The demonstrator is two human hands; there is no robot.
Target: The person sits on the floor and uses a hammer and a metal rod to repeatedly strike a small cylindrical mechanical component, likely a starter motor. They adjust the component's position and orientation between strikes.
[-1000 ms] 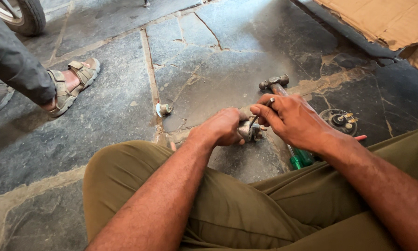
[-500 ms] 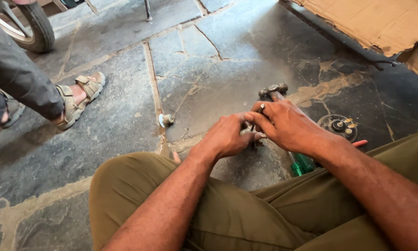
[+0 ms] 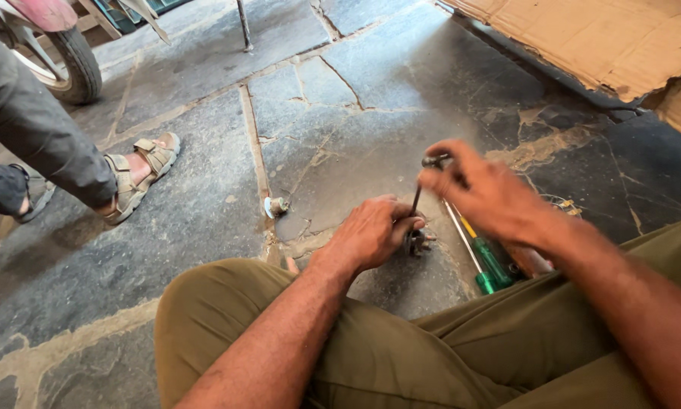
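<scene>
I sit on a stone floor with my knees up. My left hand [image 3: 372, 231] presses a small dark metal part [image 3: 416, 242] against the floor and grips it. My right hand [image 3: 480, 193] is raised above it, blurred, closed on a small hammer [image 3: 424, 178] whose metal head shows at my fingertips and whose thin handle slants down toward the part. A green-handled screwdriver [image 3: 486, 261] lies on the floor just right of the part, partly under my right wrist.
A small metal fitting [image 3: 276, 205] lies on the floor left of my hands. Another person's sandalled foot [image 3: 139, 170] and trouser leg stand at the left, beside a wheel [image 3: 71, 64]. Cardboard [image 3: 605, 42] lies at the upper right. Small round parts [image 3: 564, 204] rest behind my right forearm.
My right hand left the part, picked up the hammer and lifted it above the part. My left hand stayed on the part. The screwdriver shaft is now uncovered.
</scene>
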